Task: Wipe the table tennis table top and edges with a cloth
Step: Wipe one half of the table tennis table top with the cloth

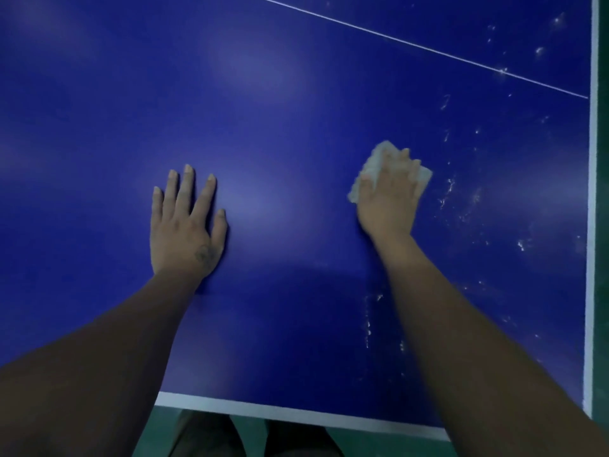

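1. Task surface: blue desk [296, 94] fills nearly the whole frame. A thin white centre line [428, 49] runs across the upper right.
2. Cloth [374, 164]: pale, crumpled, lying on the desk right of centre. It sticks out past the fingers at the top, left and right.
3. Right hand [389, 196]: palm down on the cloth, pressing it to the surface. The fingers lie on top rather than wrapped round it. Motion blur hides how far the fingertips bend.
4. Left hand [184, 225]: released, flat on bare desk left of centre, fingers spread, holding nothing. Judged to be bracing only.
5. Key relation: the white specks [468, 206] lie to the right of the cloth. They scatter from the upper right corner down to the lower right, between the right hand and the right edge stripe [591, 192]. More streaks sit below the right wrist.
6. The surface left of the cloth looks free of specks.
7. Judgement: the next stroke should carry the cloth rightward toward that stripe. The right hand is the nearer one and already has the cloth.
8. Near edge stripe [296, 413] at the bottom of the frame appears untouched, so the edges are likely still to do.
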Action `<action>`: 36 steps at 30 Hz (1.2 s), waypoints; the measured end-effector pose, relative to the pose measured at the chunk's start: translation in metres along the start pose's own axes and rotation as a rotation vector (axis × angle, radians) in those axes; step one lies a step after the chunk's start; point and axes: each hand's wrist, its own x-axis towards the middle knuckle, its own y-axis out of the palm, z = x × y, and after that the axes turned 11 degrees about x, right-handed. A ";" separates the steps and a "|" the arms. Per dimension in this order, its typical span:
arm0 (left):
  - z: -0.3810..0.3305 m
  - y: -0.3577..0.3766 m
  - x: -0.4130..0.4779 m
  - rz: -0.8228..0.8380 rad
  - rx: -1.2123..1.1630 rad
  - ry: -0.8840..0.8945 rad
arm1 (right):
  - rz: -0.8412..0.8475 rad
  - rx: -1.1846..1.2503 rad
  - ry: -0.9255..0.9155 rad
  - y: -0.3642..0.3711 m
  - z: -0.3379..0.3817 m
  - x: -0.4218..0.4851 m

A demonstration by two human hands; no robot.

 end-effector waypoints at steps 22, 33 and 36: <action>-0.061 0.000 -0.094 0.105 0.030 -0.102 | 0.022 0.001 -0.127 0.025 0.024 -0.107; -0.061 -0.001 -0.093 0.095 0.020 -0.104 | 0.031 -0.069 -0.121 -0.008 -0.081 -0.127; -0.061 -0.001 -0.093 0.087 0.011 -0.106 | -0.010 -0.044 0.003 -0.003 -0.061 -0.125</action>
